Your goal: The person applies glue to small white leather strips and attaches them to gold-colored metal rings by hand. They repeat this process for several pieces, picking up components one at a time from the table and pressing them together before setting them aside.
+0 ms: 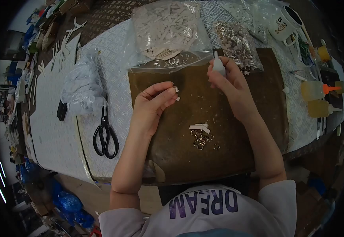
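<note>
My left hand (153,103) pinches a small white strip (176,89) between thumb and fingertips, over the left part of a brown mat (235,146). A second white end shows just below it. In my right hand (231,81) is a small white glue bottle (218,66), its nozzle pointing up and away from me. Below and between the hands, a few short white strips (199,127) lie on the mat. Right beside them is a little pile of gold metal rings (199,140), with one ring (216,147) apart on the right.
Behind the mat lie a clear bag of white strips (168,25) and a bag of metal pieces (239,43). Black-handled scissors (105,138) and a crumpled plastic bag (85,85) are on the left. Glue bottles (313,91) and a white mug (284,24) stand right.
</note>
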A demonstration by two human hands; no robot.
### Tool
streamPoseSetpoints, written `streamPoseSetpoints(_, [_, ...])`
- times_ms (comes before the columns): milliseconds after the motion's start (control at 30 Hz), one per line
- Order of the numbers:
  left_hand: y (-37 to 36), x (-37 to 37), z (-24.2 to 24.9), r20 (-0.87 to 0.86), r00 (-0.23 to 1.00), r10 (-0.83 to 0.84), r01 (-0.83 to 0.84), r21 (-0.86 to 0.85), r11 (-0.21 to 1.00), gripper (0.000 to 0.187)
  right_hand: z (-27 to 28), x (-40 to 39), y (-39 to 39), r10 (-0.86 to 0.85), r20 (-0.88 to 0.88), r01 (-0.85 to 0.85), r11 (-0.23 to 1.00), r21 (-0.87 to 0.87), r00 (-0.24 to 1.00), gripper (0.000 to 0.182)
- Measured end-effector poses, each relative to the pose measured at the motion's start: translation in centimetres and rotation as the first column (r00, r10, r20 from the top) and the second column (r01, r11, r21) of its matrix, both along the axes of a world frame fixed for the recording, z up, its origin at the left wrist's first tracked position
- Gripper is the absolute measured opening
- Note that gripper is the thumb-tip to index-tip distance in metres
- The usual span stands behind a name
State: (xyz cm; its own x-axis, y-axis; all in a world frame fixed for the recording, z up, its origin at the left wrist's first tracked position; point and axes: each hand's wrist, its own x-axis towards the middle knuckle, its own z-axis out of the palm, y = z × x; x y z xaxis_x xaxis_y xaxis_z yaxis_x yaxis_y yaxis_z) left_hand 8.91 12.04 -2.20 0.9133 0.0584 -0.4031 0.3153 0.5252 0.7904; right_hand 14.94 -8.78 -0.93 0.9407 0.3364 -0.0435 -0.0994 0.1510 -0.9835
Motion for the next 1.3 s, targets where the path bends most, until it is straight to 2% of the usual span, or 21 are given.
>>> streamPoseSetpoints(33, [0.0,0.0,0.0,0.003,1.000,-0.001,0.001,-0.001,1.000,0.021,0.0,0.0,0.0,-0.010,0.030,0.011,0.999,-0.042,0.999,0.027])
streamPoseSetpoints(133, [0.0,0.0,0.1,0.004,1.000,0.004,-0.004,-0.001,1.000,0.020,0.1,0.1,-0.4,0.043,-0.019,-0.045,0.992,-0.118,0.999,0.025])
streamPoseSetpoints(233, [0.0,0.0,0.1,0.005,1.000,0.005,-0.005,0.003,1.000,0.020,0.7,0.0,-0.2,0.060,-0.076,-0.065,0.995,-0.076,0.995,0.018])
streamPoseSetpoints(333, [0.0,0.0,-0.1,0.011,1.000,0.007,-0.008,0.003,1.000,0.020,1.0,0.0,-0.4,0.121,-0.089,-0.130,0.986,-0.104,0.989,0.015])
streamPoseSetpoints(433, [0.0,0.0,-0.2,0.033,0.999,0.022,-0.021,-0.014,1.000,0.018,0.9,-0.1,-0.2,0.159,-0.032,-0.162,0.976,-0.146,0.987,0.011])
streamPoseSetpoints(500, [0.0,0.0,-0.3,0.050,0.998,0.036,-0.036,0.000,0.999,0.017,0.8,0.0,0.0,0.253,0.073,-0.233,0.949,-0.210,0.965,0.013])
streamPoseSetpoints(633, [-0.5,-0.3,0.0,0.087,0.993,0.075,-0.077,0.017,0.997,0.021,0.7,-0.7,0.0,0.503,0.156,-0.424,0.829,-0.365,0.850,0.013])
streamPoseSetpoints(667, [-0.6,-0.4,-0.1,0.100,0.992,0.081,-0.083,0.017,0.996,0.021,1.0,-1.0,-0.2,0.558,0.084,-0.477,0.770,-0.423,0.826,0.013])
streamPoseSetpoints(867, [0.1,-0.4,0.0,0.205,0.969,0.136,-0.144,0.028,0.989,0.025,2.0,-1.7,0.1,0.686,0.025,-0.518,0.572,-0.637,0.727,0.013])
streamPoseSetpoints(967, [0.1,-0.4,0.2,0.211,0.969,0.127,-0.137,0.032,0.990,0.028,1.5,-1.9,0.1,0.767,-0.003,-0.605,0.504,-0.617,0.642,0.015])
streamPoseSetpoints(1167, [-0.1,-0.5,0.2,0.208,0.974,0.092,-0.101,0.035,0.994,0.031,1.7,-2.5,0.4,0.792,0.006,-0.542,0.424,-0.725,0.611,0.021])
streamPoseSetpoints(1300, [-0.1,-0.4,0.2,0.194,0.976,0.096,-0.107,0.046,0.993,0.034,1.5,-2.5,0.4,0.700,0.003,-0.498,0.512,-0.699,0.715,0.021])
